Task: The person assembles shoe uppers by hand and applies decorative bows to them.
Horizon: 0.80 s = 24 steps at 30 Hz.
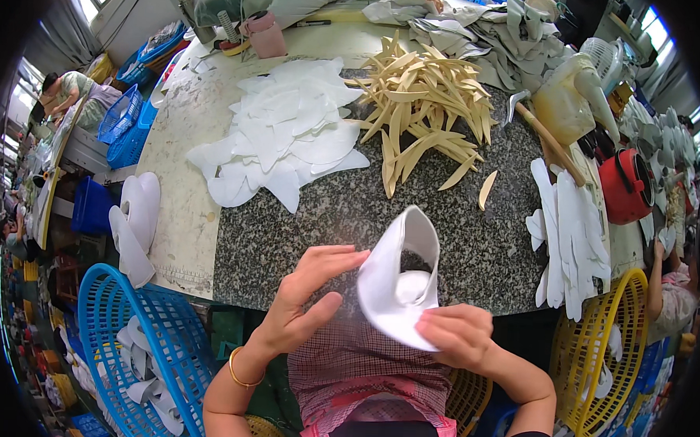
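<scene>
A white shoe upper (pixel 385 279), curved round with an opening in its middle, is held up just past the near edge of the speckled stone slab. My right hand (pixel 458 332) pinches its lower right corner between thumb and fingers. At its left side is my left hand (pixel 309 291), with thumb and fingers apart; the fingertips come close to the upper, and I cannot tell whether they touch it. Beyond lie a heap of thin white cut pieces (pixel 279 133) and a pile of cream crescent-shaped strips (pixel 425 105). One loose strip (pixel 487 190) lies apart at the right.
A hammer (pixel 552 141) lies at the right, above a row of long white pieces (pixel 572 236). Near it stand a cloudy plastic jug (pixel 564 99) and a red pot (pixel 626 186). A blue basket (pixel 100 317) and a yellow basket (pixel 634 325) flank me. Folded white uppers (pixel 137 217) rest at the left edge.
</scene>
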{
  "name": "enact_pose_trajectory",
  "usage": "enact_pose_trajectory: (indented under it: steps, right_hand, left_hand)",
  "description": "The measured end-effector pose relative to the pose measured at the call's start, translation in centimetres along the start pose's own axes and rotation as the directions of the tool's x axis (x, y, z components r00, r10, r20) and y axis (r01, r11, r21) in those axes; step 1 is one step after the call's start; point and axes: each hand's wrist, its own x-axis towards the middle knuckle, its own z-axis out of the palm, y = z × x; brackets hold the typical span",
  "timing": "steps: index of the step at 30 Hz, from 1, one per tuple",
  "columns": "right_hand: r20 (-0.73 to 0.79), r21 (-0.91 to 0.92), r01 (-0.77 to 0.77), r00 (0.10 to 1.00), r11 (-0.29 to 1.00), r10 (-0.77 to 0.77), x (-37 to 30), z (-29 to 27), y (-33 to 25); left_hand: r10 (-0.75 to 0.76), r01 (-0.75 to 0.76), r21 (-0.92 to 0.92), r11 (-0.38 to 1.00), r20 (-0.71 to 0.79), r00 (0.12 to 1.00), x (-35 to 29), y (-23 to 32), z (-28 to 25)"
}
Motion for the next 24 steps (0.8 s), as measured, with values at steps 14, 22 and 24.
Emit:
enact_pose_trajectory:
  steps: [14,22,24]
  right_hand:
    - [0.049,0.911,-0.345,0.634,0.226,0.771,3.1,0.1,-1.7]
    - [0.314,0.948,-0.198,0.473,-0.248,0.823,5.0,0.6,2.4]
    - [0.363,0.932,-0.2,0.519,-0.303,0.774,4.3,1.2,2.9]
  left_hand:
    - [-0.256,0.213,-0.143,0.966,-0.443,0.86,1.7,0.2,5.1]
    - [-0.477,0.252,-0.791,0.557,-0.056,0.877,1.6,1.5,4.3]
    - [-0.454,0.22,-0.846,0.485,-0.029,0.891,1.9,1.7,4.1]
